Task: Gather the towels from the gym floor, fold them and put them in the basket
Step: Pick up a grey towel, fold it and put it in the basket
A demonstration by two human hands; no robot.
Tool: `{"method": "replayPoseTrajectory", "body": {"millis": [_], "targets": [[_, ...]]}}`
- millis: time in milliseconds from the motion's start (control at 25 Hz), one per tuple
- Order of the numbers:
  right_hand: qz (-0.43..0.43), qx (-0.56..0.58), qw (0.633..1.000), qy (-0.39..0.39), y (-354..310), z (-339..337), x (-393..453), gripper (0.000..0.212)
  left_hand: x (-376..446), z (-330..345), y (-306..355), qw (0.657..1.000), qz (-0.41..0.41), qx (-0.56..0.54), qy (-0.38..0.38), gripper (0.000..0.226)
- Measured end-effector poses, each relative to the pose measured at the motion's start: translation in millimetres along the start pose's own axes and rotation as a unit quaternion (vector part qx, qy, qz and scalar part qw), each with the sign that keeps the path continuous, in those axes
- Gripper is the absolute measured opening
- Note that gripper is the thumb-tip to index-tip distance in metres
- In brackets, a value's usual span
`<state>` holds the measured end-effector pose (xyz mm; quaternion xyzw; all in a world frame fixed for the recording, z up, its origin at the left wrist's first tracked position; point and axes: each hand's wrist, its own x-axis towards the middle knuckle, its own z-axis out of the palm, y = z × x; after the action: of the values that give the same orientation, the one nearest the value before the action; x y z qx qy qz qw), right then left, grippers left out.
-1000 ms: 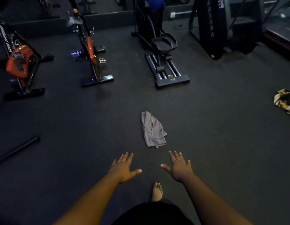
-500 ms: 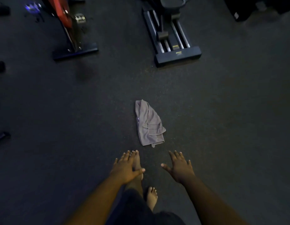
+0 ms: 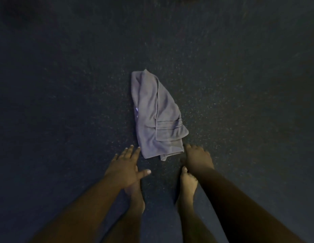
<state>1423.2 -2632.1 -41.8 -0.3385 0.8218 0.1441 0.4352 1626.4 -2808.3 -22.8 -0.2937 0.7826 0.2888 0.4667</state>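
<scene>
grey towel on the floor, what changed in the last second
The person stepped up and bent over the crumpled grey towel; both hands dropped to its near edge, left hand open at the left corner, right hand at the right. Neither grips it yet. The towel lies unmoved on the dark speckled floor.

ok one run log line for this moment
stage: reaching | grey towel: crumpled on floor, untouched | left hand: open, near corner | right hand: near edge, grip unclear | basket: unseen
</scene>
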Motion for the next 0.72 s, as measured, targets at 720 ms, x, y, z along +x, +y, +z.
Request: {"method": "replayPoseTrajectory", "body": {"millis": [720], "targets": [[-0.060, 0.086, 0.993, 0.062, 14.0, -39.9, -11.5, 0.024, -30.8, -16.5, 20.2, 0.996, -0.045, -0.042, -0.066, 0.131]]}}
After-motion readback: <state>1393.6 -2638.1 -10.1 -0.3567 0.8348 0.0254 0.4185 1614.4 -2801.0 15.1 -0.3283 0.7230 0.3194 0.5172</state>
